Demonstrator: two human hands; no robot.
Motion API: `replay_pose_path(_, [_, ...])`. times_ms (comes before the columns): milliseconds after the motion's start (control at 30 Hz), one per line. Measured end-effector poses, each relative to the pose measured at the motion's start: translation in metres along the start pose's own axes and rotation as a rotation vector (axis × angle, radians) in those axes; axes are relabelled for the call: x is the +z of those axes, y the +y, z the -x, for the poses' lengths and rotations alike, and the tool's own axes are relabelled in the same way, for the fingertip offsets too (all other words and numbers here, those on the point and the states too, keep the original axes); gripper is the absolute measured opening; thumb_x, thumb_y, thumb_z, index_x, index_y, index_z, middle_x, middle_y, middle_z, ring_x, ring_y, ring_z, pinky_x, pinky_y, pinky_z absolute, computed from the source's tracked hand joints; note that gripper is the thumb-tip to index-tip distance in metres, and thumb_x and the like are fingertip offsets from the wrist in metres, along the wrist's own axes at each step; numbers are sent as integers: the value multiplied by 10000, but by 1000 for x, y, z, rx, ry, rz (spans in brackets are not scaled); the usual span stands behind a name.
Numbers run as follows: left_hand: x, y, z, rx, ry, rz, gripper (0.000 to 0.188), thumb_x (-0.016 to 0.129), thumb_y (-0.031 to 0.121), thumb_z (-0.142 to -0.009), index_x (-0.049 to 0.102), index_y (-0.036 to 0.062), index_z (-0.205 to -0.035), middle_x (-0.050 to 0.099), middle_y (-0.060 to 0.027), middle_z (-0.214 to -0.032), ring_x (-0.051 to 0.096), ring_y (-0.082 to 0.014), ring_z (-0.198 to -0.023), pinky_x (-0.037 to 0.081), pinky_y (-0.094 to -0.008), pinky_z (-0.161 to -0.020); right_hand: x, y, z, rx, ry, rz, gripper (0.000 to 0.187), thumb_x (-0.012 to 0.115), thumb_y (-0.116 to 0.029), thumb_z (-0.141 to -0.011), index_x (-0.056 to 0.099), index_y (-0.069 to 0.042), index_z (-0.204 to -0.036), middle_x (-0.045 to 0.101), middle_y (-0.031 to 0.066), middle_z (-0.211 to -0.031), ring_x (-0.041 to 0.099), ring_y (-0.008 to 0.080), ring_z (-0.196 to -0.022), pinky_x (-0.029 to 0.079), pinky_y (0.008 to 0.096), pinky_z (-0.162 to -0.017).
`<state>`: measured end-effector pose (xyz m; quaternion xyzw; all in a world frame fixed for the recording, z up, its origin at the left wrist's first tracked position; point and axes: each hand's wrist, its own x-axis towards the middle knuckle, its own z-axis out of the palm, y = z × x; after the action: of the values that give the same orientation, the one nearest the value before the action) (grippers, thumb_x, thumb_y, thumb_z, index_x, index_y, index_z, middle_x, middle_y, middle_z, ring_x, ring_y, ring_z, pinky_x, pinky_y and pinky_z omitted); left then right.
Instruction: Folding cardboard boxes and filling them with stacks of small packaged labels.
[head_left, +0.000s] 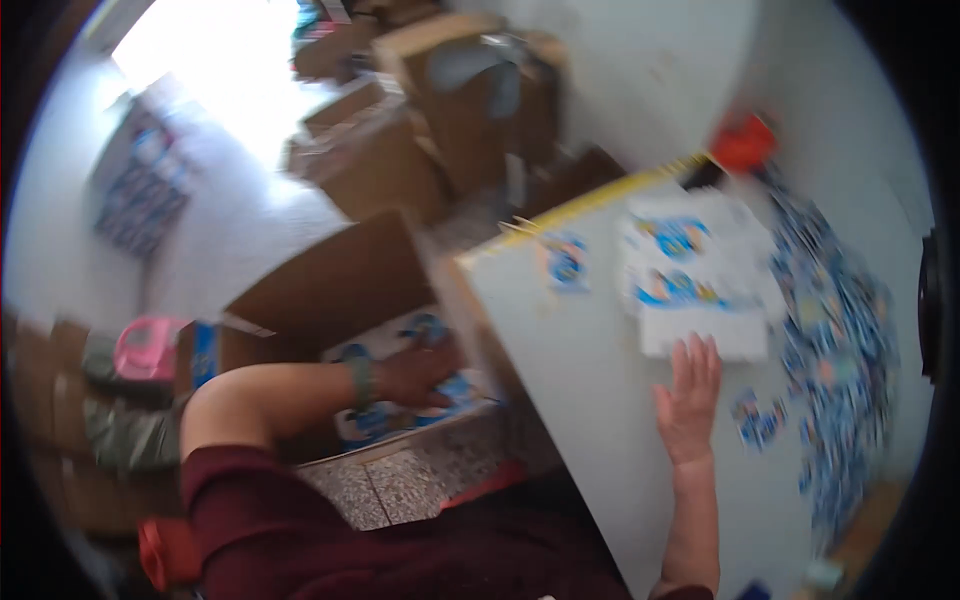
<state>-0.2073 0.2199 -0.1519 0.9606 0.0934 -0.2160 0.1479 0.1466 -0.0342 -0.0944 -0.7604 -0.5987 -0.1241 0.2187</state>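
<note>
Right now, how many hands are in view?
2: the left hand over the open cardboard box, the right hand at the near edge of the white packages on the table.

Bright doorway (215, 80) upper left, heavy glare. Brown cartons (385, 165) piled at the back, blurred, grey item (478, 72) at the upper one. Patterned bundle (148, 200) by the left wall (75, 220). Far left: pink item (150, 350), dark green bag (135, 437) just below it. Red-orange thing (165, 553) lower left, kind unclear. Red object (745, 143) at the desk's (605, 420) far corner, blurred. Yellow strip (610, 197) along the desk's far edge. Speckled floor tiles (410, 480) at bottom.
</note>
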Motion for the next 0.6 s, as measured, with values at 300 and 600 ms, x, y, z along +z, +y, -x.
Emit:
replay_pose_path(300, [-198,72,36,-466,61,322,418,590,353,-865,629,67,-1166,635,-166,-1115,587,-319,-1089,471,-423,-919,58,71,-38,12,-84,-124,338,608,-83,-827,603,-34,-1161,603,172,-1192,506,332,-1195,355,447,-1052])
replay_pose_path(600, [-217,224,46,-69,519,-52,293,652,240,-826,609,29,-1026,581,-171,-1035,598,-326,-950,491,-403,-823,-112,98,-13,119,919,46,283,475,-73,-964,568,-5,-1222,618,141,-1199,593,280,-1104,518,355,-913])
